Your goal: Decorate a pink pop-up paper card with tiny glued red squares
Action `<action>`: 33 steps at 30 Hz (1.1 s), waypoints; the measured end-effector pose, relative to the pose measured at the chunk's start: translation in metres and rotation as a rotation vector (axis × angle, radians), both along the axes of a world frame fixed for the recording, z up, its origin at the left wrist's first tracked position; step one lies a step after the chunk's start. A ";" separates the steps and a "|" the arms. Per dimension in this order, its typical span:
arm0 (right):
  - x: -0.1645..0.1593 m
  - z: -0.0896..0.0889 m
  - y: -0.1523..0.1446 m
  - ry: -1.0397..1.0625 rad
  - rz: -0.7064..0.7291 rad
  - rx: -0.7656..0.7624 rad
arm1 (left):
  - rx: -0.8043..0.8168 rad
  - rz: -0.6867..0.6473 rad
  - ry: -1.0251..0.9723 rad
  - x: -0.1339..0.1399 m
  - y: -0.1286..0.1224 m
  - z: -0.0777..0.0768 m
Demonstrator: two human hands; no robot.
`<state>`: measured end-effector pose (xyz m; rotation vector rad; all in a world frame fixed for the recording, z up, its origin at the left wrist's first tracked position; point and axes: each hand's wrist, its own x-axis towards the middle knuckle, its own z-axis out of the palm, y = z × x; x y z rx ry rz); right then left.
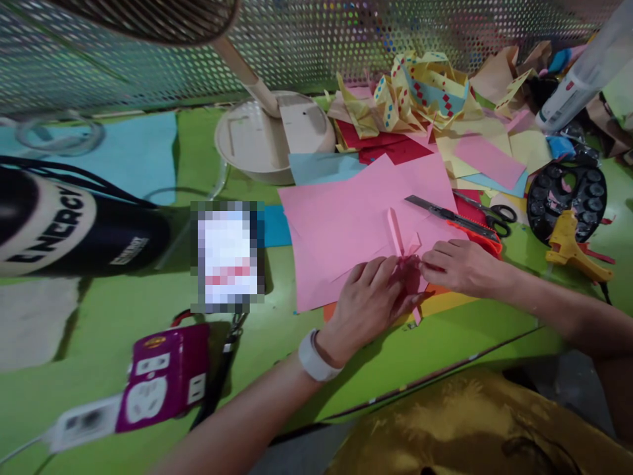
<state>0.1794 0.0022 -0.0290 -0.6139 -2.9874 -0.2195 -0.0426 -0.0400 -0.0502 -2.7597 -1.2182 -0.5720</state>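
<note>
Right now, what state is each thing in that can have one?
Left hand, closed on pink strips.
Right hand, curled at the strips; grip unclear.
Pink sheets, overlapping, flat.
Cutter, lying partly on pink sheets.
Scissors, lying beside cutter; opening unclear.
Glue gun, leaning on black palette.
Phone, screen lit, content obscured.
Crumpled papers, heaped.
Fan, standing; running unclear.

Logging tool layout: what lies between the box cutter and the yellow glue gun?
In the head view: scissors, bare green table and part of the black palette.
</note>
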 end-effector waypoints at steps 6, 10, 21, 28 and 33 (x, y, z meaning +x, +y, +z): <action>-0.004 -0.003 -0.002 0.058 -0.037 0.064 | -0.048 -0.015 -0.013 -0.003 0.003 -0.002; -0.006 -0.006 -0.002 0.126 -0.027 0.129 | -0.063 -0.023 -0.018 -0.005 0.004 -0.002; -0.005 -0.007 -0.003 0.024 -0.073 0.020 | -0.101 -0.019 -0.035 -0.004 0.005 -0.003; -0.002 -0.014 0.002 0.082 -0.137 -0.141 | -0.059 -0.009 0.012 -0.001 0.005 -0.001; -0.003 -0.013 0.000 0.047 -0.132 -0.127 | -0.061 -0.011 0.001 -0.002 0.004 -0.002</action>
